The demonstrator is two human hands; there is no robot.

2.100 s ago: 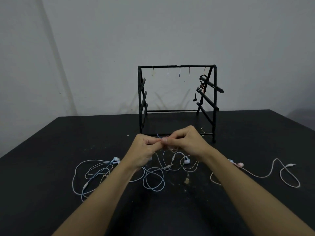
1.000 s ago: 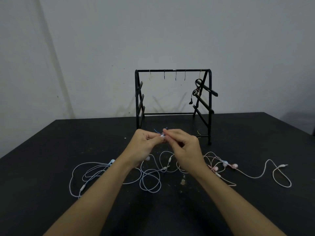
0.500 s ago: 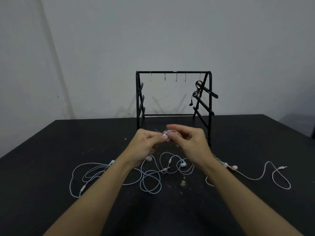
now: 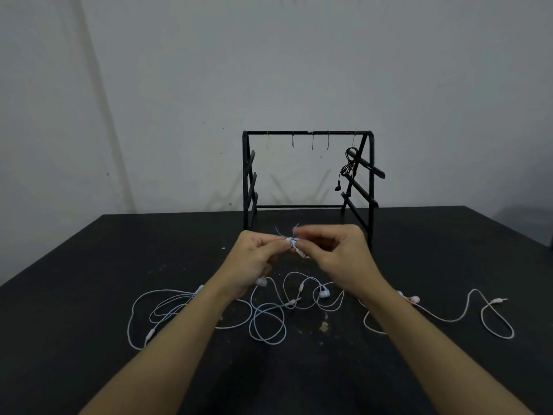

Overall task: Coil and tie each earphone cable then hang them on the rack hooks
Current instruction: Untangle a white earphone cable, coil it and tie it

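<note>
Hands above table (image 4: 89, 265): left hand (image 4: 254, 259) pinches coiled white earphone bundle (image 4: 291, 242) | right hand (image 4: 338, 253) pinches blue tie (image 4: 294, 230) on it | rack (image 4: 308, 133) behind, black earphones (image 4: 348, 166) hung | loose cables (image 4: 266, 322) below.

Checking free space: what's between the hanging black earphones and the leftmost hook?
In the head view, three bare hooks hang between the black earphones and the leftmost hook.

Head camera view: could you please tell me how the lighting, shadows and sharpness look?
Head view: dim, even light; the rack throws faint shadows on the wall behind; the right hand looks slightly motion-blurred; the wide lens bows the table edges.
</note>
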